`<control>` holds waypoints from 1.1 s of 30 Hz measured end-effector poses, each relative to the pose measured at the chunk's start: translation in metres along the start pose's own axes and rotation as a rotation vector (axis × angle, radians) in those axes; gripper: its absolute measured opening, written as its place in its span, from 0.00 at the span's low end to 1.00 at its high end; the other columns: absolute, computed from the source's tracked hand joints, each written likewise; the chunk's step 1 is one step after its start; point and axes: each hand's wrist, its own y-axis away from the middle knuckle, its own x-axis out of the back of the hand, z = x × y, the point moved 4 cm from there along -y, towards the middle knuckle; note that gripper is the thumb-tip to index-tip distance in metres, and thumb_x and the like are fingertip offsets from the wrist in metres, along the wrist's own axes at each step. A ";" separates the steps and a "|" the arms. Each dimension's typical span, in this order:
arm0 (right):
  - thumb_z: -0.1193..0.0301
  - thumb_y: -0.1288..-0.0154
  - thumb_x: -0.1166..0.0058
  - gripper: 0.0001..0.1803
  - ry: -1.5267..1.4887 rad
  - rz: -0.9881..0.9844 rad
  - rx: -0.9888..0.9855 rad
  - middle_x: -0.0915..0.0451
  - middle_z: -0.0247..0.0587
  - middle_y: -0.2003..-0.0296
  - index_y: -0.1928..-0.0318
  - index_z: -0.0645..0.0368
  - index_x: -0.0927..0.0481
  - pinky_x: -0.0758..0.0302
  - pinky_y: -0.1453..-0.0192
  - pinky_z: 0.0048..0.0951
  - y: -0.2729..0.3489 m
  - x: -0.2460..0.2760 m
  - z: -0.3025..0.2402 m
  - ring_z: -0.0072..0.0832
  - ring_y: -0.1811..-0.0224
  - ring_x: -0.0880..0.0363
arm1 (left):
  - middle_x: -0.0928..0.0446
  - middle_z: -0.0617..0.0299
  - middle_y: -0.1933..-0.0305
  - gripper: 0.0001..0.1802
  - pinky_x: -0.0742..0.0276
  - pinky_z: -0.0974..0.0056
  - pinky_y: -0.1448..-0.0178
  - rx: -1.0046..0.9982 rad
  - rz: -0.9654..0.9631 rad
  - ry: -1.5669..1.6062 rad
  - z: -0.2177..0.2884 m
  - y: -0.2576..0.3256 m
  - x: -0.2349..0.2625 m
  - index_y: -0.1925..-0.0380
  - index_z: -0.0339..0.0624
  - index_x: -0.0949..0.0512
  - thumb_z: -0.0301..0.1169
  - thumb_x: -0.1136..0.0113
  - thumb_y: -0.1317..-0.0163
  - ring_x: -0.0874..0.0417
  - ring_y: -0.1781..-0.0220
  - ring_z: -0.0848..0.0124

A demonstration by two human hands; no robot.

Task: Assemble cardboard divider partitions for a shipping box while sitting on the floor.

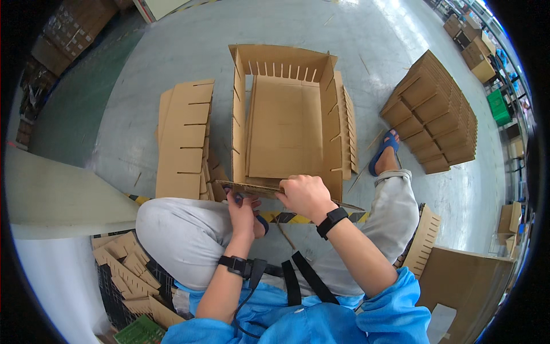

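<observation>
Slotted cardboard strips stand on edge and interlock at the corners, forming a rectangular frame [331, 109] on the floor in front of me. Flat cardboard sheets [286, 126] lie inside it. Across the near side runs another cardboard strip [260, 188], seen almost edge-on. My right hand [306, 196] is closed over its top edge near the middle. My left hand [242, 209] is closed at its left end, near the frame's left corner, with the fingertips partly hidden by the strip.
Slotted cardboard pieces [183, 137] lie left of the frame, and more [348, 132] lean along its right. A tall stack of assembled dividers [435, 114] stands far right, near my blue sandal [385, 152]. Cardboard scraps [129, 266] cover a black pallet at lower left.
</observation>
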 end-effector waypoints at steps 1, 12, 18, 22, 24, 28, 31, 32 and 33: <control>0.58 0.40 0.44 0.15 0.011 0.004 0.000 0.17 0.46 0.72 0.70 0.57 0.17 0.20 0.62 0.41 -0.001 0.002 0.001 0.42 0.65 0.16 | 0.21 0.54 0.57 0.28 0.25 0.67 0.66 0.023 -0.001 0.021 0.005 0.003 0.000 0.35 0.45 0.48 0.27 0.52 0.33 0.18 0.63 0.69; 0.56 0.40 0.43 0.16 0.034 -0.006 -0.022 0.17 0.44 0.73 0.69 0.56 0.17 0.20 0.64 0.41 -0.006 0.003 0.002 0.42 0.67 0.17 | 0.21 0.53 0.57 0.25 0.22 0.64 0.63 0.085 0.004 0.089 0.007 0.007 0.000 0.39 0.48 0.45 0.26 0.52 0.35 0.18 0.61 0.67; 0.56 0.40 0.43 0.16 0.035 -0.039 -0.047 0.16 0.47 0.70 0.68 0.57 0.17 0.20 0.61 0.41 -0.005 0.000 0.003 0.42 0.63 0.16 | 0.21 0.53 0.57 0.24 0.22 0.63 0.62 0.091 0.001 0.099 0.009 0.009 -0.004 0.40 0.49 0.45 0.26 0.52 0.34 0.18 0.61 0.67; 0.55 0.40 0.43 0.17 0.044 -0.032 -0.035 0.17 0.44 0.72 0.69 0.56 0.17 0.21 0.62 0.41 -0.005 -0.002 0.006 0.41 0.65 0.17 | 0.21 0.53 0.57 0.22 0.22 0.63 0.61 0.078 -0.014 0.105 0.007 0.008 -0.002 0.41 0.48 0.45 0.28 0.52 0.34 0.18 0.61 0.67; 0.55 0.40 0.43 0.16 0.041 -0.027 -0.035 0.17 0.44 0.72 0.68 0.56 0.17 0.21 0.62 0.41 -0.005 -0.001 0.005 0.41 0.65 0.17 | 0.21 0.53 0.57 0.22 0.21 0.63 0.61 0.076 -0.019 0.108 0.008 0.008 -0.002 0.42 0.48 0.44 0.28 0.52 0.33 0.18 0.61 0.67; 0.55 0.40 0.43 0.17 0.032 -0.044 -0.045 0.17 0.44 0.72 0.68 0.56 0.17 0.21 0.62 0.41 -0.004 0.000 0.005 0.42 0.65 0.17 | 0.22 0.53 0.57 0.22 0.21 0.62 0.60 0.096 -0.007 0.106 0.008 0.009 -0.002 0.41 0.48 0.44 0.28 0.52 0.33 0.18 0.61 0.67; 0.55 0.40 0.43 0.17 0.030 -0.035 -0.042 0.17 0.44 0.72 0.68 0.56 0.17 0.21 0.62 0.42 -0.004 0.001 0.005 0.42 0.65 0.17 | 0.22 0.53 0.57 0.23 0.21 0.62 0.61 0.099 -0.010 0.108 0.007 0.009 -0.002 0.41 0.49 0.45 0.28 0.52 0.34 0.18 0.60 0.67; 0.55 0.40 0.44 0.17 0.029 -0.017 -0.037 0.17 0.44 0.72 0.68 0.57 0.17 0.21 0.62 0.42 -0.004 0.001 0.005 0.42 0.65 0.17 | 0.22 0.53 0.56 0.24 0.22 0.62 0.61 0.096 -0.010 0.108 0.007 0.009 -0.002 0.40 0.49 0.45 0.27 0.52 0.34 0.18 0.60 0.67; 0.55 0.40 0.44 0.17 0.028 -0.018 -0.037 0.17 0.44 0.72 0.68 0.57 0.17 0.21 0.62 0.42 -0.004 0.001 0.005 0.42 0.65 0.17 | 0.22 0.53 0.56 0.24 0.22 0.62 0.61 0.097 -0.010 0.107 0.007 0.008 -0.003 0.40 0.49 0.45 0.27 0.52 0.34 0.18 0.60 0.67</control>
